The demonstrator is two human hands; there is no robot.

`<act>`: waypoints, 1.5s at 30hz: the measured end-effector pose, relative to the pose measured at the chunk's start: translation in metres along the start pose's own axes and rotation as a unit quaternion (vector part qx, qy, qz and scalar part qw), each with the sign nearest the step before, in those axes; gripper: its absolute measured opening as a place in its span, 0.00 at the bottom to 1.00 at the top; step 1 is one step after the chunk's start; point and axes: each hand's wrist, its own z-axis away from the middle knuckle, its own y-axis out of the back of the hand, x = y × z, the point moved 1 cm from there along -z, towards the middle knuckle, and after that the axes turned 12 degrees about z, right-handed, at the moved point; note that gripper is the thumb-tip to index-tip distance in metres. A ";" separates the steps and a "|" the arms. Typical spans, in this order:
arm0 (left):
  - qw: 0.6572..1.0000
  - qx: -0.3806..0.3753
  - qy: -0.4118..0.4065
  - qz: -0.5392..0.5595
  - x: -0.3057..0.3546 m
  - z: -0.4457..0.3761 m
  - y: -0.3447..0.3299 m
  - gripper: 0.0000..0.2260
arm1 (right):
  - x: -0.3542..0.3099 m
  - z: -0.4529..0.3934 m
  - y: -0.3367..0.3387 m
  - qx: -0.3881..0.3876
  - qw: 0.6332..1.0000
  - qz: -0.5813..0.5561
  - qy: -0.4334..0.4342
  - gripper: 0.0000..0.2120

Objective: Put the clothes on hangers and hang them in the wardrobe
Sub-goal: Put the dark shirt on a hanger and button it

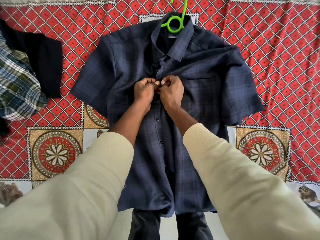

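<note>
Checked cloth and a black garment (43, 63) lay heaped at the left edge of the bedspread (285, 49), waiting their turn and apart from the work. Further right, the navy shirt (199, 80) was spread flat on its back, a green hanger (174, 23) already inside the collar with its hook pointing away from the person. At the chest, the left hand (143, 90) had its fingers curled tight, pinching the left edge of the front opening, and the right hand (173, 90), touching it, pinched the other edge the same way; they seemed to be doing up a button there. The risk, to my eye, was a button pushed into the wrong hole, so the front would hang crooked, or the tugging dragging the shoulders off the hanger arms, which were hidden under the cloth. A small tag showed inside the neck, too blurred to read; no other writing could be made out anywhere.
</note>
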 end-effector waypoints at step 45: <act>0.881 -0.033 -0.236 -0.409 -0.102 0.142 0.079 0.12 | 0.091 0.124 0.054 0.069 0.997 0.022 -0.035 0.10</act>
